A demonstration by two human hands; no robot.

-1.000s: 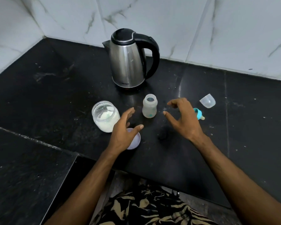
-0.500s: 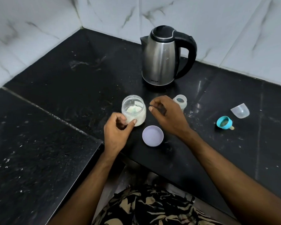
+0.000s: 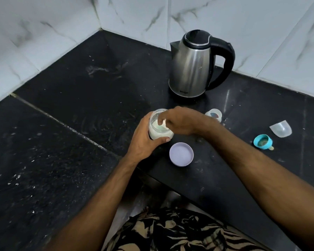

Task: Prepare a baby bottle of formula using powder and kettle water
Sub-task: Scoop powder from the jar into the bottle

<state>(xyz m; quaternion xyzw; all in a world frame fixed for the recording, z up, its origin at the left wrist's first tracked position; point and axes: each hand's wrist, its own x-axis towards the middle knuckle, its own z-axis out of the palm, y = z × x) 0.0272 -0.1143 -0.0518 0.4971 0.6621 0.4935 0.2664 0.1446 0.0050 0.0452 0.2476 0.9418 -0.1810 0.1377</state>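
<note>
A glass jar of white powder (image 3: 160, 135) stands open on the black counter (image 3: 98, 98), and my left hand (image 3: 143, 144) grips its side. My right hand (image 3: 181, 122) reaches over the jar's mouth, fingertips dipped inside and pinching what looks like a small pale scoop (image 3: 161, 126) in the powder. The open baby bottle (image 3: 214, 114) stands just behind my right wrist, partly hidden. A steel kettle with a black handle (image 3: 190, 69) stands at the back, lid closed.
The jar's lilac lid (image 3: 181, 154) lies upturned in front of the jar. A teal bottle ring with its teat (image 3: 262, 141) and a clear cap (image 3: 281, 128) lie to the right. Marble wall tiles close the corner. The counter's front edge runs below my arms.
My left hand has closed around the jar. My right hand has moved left from beside the bottle to over the jar and put its fingertips inside. The camera has turned left.
</note>
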